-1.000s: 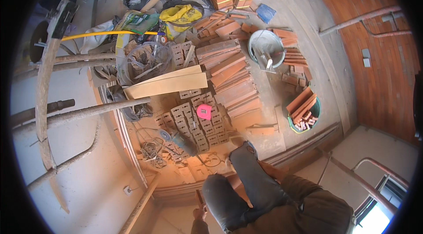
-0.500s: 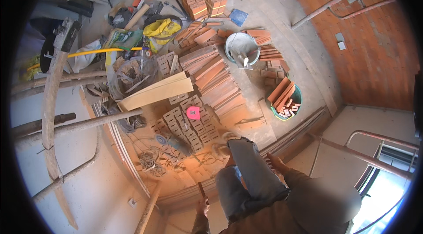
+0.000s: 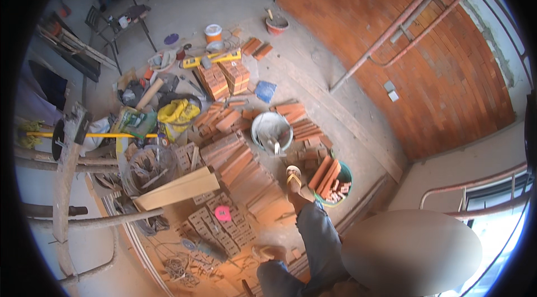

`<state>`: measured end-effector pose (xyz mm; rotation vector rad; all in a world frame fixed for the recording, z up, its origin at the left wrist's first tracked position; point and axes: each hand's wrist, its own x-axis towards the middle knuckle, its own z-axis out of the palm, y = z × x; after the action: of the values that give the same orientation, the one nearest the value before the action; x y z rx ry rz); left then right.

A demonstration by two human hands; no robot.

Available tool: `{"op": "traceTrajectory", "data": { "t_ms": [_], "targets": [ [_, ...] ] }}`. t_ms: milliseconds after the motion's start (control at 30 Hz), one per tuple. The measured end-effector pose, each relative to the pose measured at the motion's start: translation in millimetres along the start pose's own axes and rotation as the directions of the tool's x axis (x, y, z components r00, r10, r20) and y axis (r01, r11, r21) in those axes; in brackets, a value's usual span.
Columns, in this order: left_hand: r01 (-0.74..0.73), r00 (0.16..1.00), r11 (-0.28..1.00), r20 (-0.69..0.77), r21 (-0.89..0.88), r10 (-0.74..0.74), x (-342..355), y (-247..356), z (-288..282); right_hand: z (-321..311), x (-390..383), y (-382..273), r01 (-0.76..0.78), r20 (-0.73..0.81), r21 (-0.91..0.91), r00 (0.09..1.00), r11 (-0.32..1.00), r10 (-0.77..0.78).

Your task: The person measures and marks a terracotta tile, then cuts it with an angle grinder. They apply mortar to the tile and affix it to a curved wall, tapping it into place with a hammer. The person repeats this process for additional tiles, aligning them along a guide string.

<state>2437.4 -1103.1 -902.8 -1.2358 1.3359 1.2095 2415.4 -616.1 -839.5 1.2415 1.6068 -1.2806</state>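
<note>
Neither of my hands shows in the head view. A dark narrow piece pokes in at the lower edge. My legs in dark trousers reach forward, one sandaled foot raised beside the green tub of tile strips. Behind that foot sits a grey bucket with a trowel. Lower left of it lie hollow bricks, a pink tape measure and an angle grinder with cables. A blurred oval covers the lower right.
Scaffold poles cross the left, more rails the right, before a brick-clad wall. Bagged clutter, planks, tile stacks and wrapped brick packs cover the middle floor. A chair stands behind.
The view has tilted up, showing more of the room's far end. My foot has swung forward toward the tub. Both hands, visible earlier, have dropped from sight.
</note>
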Motion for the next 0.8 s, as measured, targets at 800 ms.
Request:
{"op": "traceTrajectory", "data": {
  "t_ms": [800],
  "targets": [
    [-0.300,0.816,0.657,-0.171,0.691,0.552,-86,451,208,-231,193,-243,0.381,0.017,0.034,0.924,0.924,-0.381]
  ]
}}
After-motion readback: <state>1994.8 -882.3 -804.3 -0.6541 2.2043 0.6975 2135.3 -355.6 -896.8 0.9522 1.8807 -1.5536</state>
